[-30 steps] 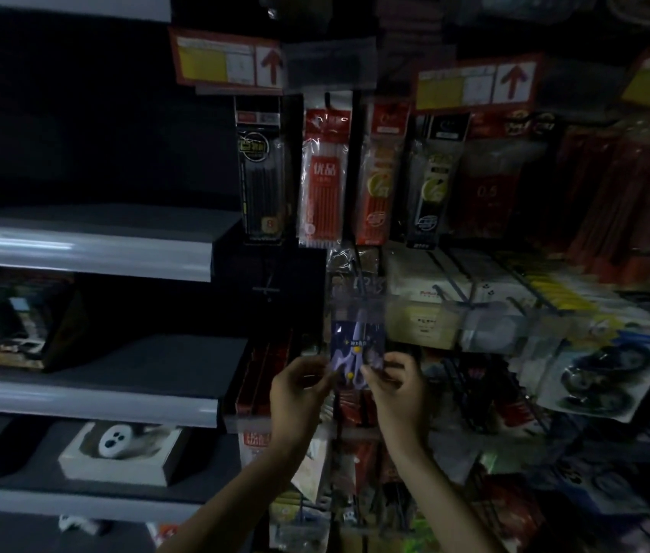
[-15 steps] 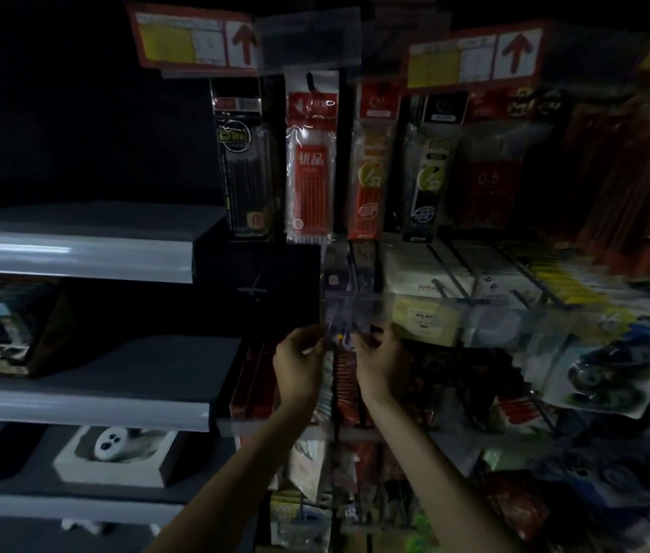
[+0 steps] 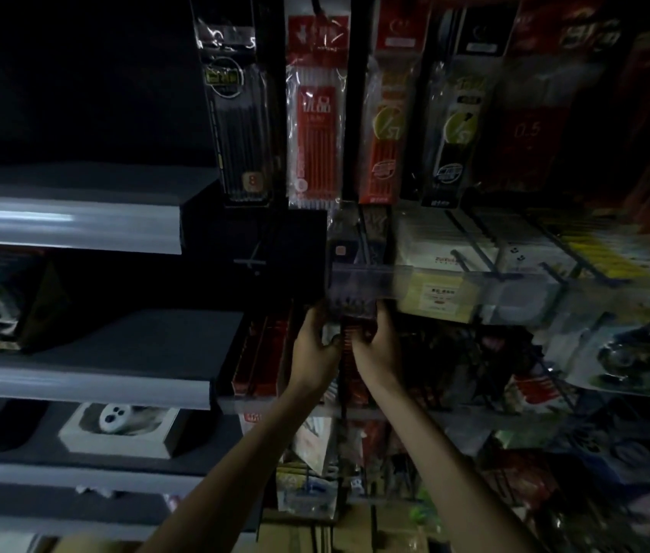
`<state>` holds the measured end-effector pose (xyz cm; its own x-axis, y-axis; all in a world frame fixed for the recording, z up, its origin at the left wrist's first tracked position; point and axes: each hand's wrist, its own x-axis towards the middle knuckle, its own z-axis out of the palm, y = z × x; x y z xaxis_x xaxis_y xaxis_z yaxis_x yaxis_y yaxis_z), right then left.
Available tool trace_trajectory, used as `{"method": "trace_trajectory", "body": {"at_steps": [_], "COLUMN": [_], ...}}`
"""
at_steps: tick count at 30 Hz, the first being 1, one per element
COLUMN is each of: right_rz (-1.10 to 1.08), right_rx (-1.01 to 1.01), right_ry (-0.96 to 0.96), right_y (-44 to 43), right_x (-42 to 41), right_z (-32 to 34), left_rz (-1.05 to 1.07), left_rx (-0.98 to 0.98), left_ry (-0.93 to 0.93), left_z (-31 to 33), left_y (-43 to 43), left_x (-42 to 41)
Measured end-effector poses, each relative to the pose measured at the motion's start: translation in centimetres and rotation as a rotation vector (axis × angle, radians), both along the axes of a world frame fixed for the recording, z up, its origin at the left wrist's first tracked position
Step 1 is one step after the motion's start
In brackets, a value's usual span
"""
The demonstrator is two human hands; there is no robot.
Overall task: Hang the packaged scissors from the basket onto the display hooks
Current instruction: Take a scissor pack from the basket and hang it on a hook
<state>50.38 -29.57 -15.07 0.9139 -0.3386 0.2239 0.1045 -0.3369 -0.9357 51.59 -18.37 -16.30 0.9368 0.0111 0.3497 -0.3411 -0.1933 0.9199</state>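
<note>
Pinching the blurred scissors pack (image 3: 349, 307), left hand (image 3: 315, 347) and right hand (image 3: 380, 347) hold it below a "0.5" pack (image 3: 527, 131).

On my feed I can read "0.5" on the dark red pack (image 3: 527, 130), far right in the top row. The black pack (image 3: 240, 125) at the left shows "8" on a tan badge low down. The orange pack (image 3: 387, 125) and the black-and-white pack (image 3: 457, 129) beside it each carry "S7" on a yellow-green circle. Print on the packaged scissors (image 3: 350, 308) is too blurred to read.
</note>
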Motion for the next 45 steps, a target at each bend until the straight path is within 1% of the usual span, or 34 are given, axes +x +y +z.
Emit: {"method": "trace_trajectory", "body": {"at_steps": [5,7,11,15,21,25,30,34,36,41,45], "right_rz": [-0.046,-0.037,-0.002,-0.006,-0.037,-0.043,-0.037,-0.010,0.014,0.058,0.135], "right_rx": [0.049,0.054,0.134,0.157,0.118,0.072,-0.032,-0.141,-0.193,-0.382,-0.444], "right_ry": [-0.060,-0.081,-0.104,-0.145,-0.157,-0.086,-0.010,0.115,0.153,0.108,0.094], "right_y": [-0.6,-0.8,-1.0,-0.8,-0.9,-0.9,-0.9,-1.6,-2.1,-2.7,-2.9], "right_x": [1.1,1.3,1.2,0.9,0.7,0.7,-0.9,-3.3,-4.9,-9.6,-12.7], "right_z": [-0.2,-0.4,-0.9,-0.4,-0.2,-0.5,0.3,0.1,0.3,1.3,1.9], "left_rz": [-0.013,-0.006,0.013,0.055,0.042,0.019,-0.026,-0.002,0.000,0.027,0.052], "left_rx": [0.008,0.025,-0.021,-0.028,-0.035,0.019,0.029,0.155,0.218,0.402,0.559], "left_ry": [0.039,0.036,0.030,0.023,0.047,0.064,0.109,0.153,0.142,0.010,-0.138], "left_z": [0.1,-0.1,-0.1,0.3,0.8,1.0,1.6,1.6,1.7,2.5,2.9], "left_y": [0.1,-0.1,0.0,0.0,0.0,0.4,0.8,2.1,2.9,4.3,5.6], "left_x": [0.0,0.1,0.2,0.0,-0.3,-0.7,-1.8,-3.0,-3.7,-6.7,-10.5]}}
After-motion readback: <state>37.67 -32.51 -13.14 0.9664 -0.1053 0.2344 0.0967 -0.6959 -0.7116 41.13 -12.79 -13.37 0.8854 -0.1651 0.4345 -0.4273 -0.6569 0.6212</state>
